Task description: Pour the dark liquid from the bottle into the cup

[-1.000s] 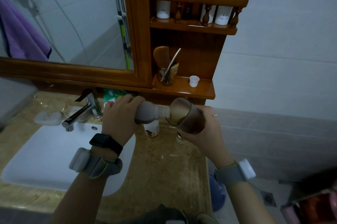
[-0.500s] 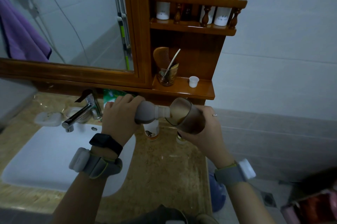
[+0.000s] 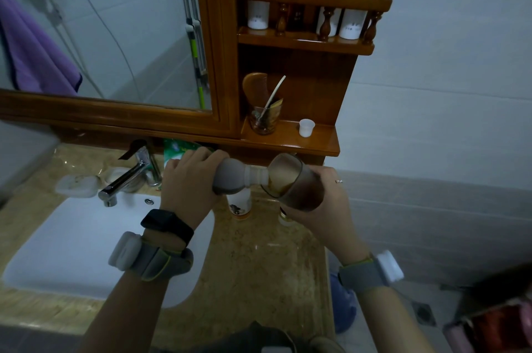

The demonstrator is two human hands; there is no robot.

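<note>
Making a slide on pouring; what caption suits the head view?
Left hand tips the bottle into the tilted cup held by the right hand, above the countertop.

**Clearances about the pour**

The wooden shelf ledge (image 3: pixel 288 141) overhangs just above the tilted bottle (image 3: pixel 236 177) and cup (image 3: pixel 296 183), closing the way upward. A white jar (image 3: pixel 240 204) and a second small container (image 3: pixel 283 219) stand on the countertop (image 3: pixel 259 266) directly beneath them. The faucet (image 3: pixel 126 177) bars the left of centre. Open passage lies over the lower-centre countertop and the sink basin (image 3: pixel 72 243) at lower left.
</note>
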